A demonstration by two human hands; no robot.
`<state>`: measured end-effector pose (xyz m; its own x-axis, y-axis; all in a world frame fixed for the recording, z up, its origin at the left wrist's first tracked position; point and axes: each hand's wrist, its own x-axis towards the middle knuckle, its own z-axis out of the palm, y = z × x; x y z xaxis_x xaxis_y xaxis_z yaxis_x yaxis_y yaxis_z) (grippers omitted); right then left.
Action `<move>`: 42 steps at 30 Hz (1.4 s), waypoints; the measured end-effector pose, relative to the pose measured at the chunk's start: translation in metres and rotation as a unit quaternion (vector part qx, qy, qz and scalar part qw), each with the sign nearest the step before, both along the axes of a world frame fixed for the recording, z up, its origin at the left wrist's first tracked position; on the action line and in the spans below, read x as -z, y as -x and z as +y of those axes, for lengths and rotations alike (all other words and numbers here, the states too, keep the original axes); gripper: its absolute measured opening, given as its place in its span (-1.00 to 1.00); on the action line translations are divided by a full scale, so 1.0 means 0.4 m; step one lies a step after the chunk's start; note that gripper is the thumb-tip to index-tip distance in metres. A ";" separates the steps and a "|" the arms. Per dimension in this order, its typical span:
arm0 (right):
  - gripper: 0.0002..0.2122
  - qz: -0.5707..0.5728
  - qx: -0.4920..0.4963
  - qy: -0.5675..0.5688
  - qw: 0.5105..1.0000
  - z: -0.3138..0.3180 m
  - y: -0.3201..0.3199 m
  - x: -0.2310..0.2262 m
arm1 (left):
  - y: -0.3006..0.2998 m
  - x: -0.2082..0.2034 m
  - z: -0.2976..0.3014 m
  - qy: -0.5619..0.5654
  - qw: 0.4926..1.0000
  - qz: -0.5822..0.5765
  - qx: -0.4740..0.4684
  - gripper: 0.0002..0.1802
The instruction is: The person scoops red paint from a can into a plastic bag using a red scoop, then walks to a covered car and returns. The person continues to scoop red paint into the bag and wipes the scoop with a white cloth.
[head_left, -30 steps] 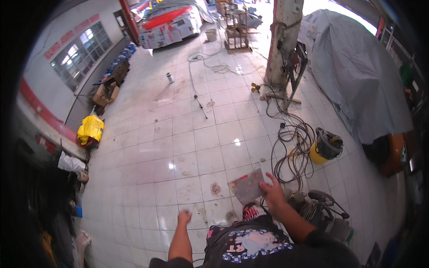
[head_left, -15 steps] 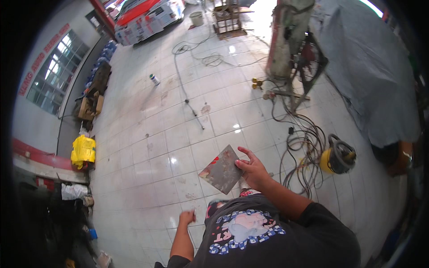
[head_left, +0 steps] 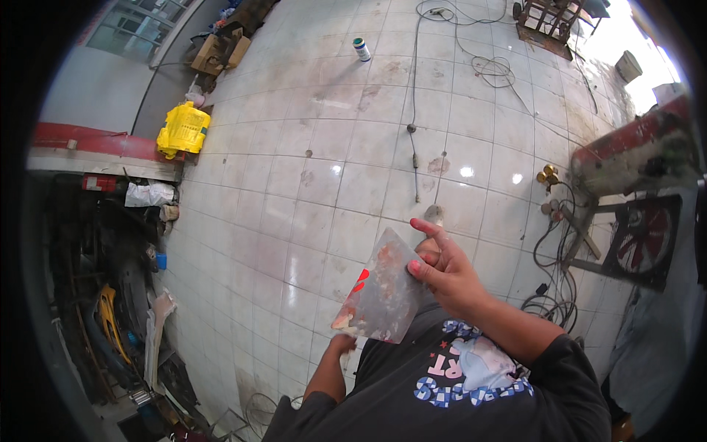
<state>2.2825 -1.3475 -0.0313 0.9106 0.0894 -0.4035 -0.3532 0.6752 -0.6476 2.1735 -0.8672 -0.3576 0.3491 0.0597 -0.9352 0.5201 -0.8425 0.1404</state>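
My right hand (head_left: 449,269) grips a thin, flat, four-cornered grey plate (head_left: 383,291) by its right edge. The thumb presses on the face of the plate, and the index finger stretches out past its edge. Red spots sit near the plate's left edge, and orange and cream smears mark its surface. My left hand (head_left: 342,344) is close under the plate's lower left corner, small and curled in the view. Its fingers look closed, but the plate partly covers them, and whatever they hold cannot be made out.
White tiled floor (head_left: 272,221) spreads ahead, with a can (head_left: 361,49) standing on it and a cable (head_left: 414,96) lying across. At left are a yellow plastic crate (head_left: 183,130) and piled parts (head_left: 110,324). A fan (head_left: 648,239) and coiled hoses (head_left: 552,306) are at right.
My view has swung, so the floor things appear shifted right. The plate is still in my right hand and is tilted differently. My left hand has come up close to the plate's lower corner.
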 end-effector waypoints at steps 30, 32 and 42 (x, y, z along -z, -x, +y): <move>-0.43 0.005 0.077 0.058 0.995 -1.862 -1.943 0.189 | -1.805 -0.069 -1.891 -0.030 0.993 0.101 0.043 -0.83; -0.41 -0.023 0.125 -0.008 0.992 -1.971 -2.100 0.244 | -2.007 -0.046 -1.982 -0.025 0.991 0.111 0.075 -0.84; -0.37 0.021 0.294 -0.003 0.956 -2.490 -2.686 0.141 | -3.667 -0.153 -2.705 0.221 0.916 -0.330 -0.063 -0.81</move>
